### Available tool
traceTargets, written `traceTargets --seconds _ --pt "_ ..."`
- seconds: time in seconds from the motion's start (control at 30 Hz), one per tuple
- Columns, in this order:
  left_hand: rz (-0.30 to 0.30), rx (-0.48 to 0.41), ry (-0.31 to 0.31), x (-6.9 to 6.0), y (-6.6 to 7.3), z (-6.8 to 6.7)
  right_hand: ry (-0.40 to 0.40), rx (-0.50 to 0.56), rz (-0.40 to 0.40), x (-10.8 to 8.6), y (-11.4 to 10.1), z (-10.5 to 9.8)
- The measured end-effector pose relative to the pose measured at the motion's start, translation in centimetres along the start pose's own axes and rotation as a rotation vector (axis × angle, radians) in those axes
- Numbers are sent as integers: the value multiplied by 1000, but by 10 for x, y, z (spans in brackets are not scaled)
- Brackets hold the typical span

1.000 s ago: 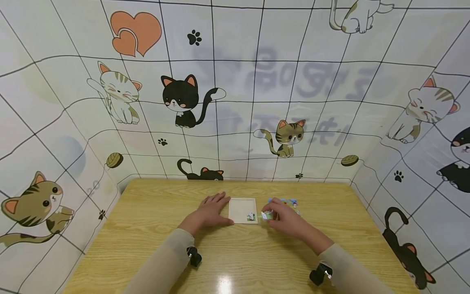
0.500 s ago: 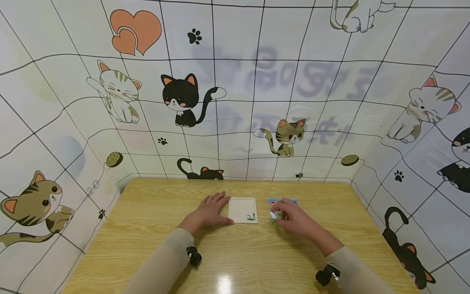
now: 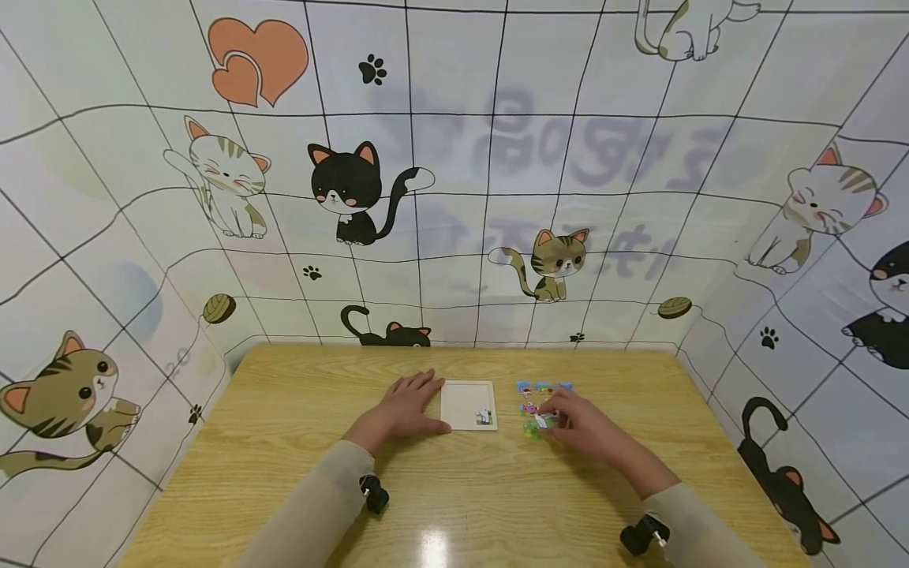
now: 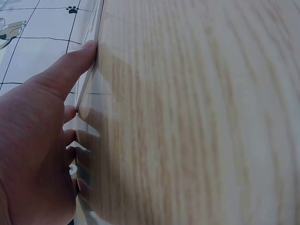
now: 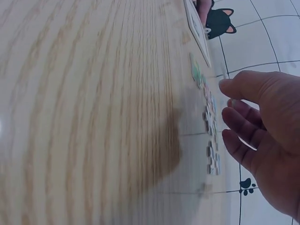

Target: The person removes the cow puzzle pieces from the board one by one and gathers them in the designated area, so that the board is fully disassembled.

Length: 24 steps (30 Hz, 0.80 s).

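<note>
My left hand (image 3: 410,406) rests at the left edge of a shallow wooden puzzle tray (image 3: 461,394), its thumb and fingertips touching the rim; the left wrist view shows this hand (image 4: 42,126) at the tray's edge. One picture piece (image 3: 484,416) lies in the tray's lower right corner. My right hand (image 3: 577,422) hovers over loose puzzle pieces (image 3: 528,409) right of the tray. A white-and-green piece (image 3: 541,422) lies by its fingertips. In the right wrist view, the hand (image 5: 267,126) is loosely bent above the pieces, nothing visible between thumb and fingers.
Both hands work over a wooden table (image 3: 426,489). Behind it and at both sides stand white walls (image 3: 454,173) with a grid and cartoon cats. More blue-edged pieces (image 3: 543,387) lie at the back of the loose group.
My right hand has moved right, away from the tray, with the white-and-green piece shifting to the loose group; the fingers now sit apart from it. The left hand stays on the tray.
</note>
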<state>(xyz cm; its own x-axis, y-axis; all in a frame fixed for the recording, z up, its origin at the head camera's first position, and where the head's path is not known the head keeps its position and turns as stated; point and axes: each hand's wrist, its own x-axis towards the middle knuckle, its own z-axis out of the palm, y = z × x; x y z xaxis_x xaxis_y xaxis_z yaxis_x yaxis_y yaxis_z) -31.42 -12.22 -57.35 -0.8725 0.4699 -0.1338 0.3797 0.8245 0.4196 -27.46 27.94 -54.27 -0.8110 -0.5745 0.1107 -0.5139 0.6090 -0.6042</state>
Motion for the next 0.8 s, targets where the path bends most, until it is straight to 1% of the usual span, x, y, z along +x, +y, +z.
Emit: traceTargets --seconds 0.3,0.5,0.8 --pt "20 -13 -10 -3 3 -3 -30 -5 71 -10 11 0" --pt "15 -20 -17 -4 3 -4 -42 -21 87 -13 16 0" --pt "4 -9 -11 -3 4 -4 -57 -2 104 -15 14 0"
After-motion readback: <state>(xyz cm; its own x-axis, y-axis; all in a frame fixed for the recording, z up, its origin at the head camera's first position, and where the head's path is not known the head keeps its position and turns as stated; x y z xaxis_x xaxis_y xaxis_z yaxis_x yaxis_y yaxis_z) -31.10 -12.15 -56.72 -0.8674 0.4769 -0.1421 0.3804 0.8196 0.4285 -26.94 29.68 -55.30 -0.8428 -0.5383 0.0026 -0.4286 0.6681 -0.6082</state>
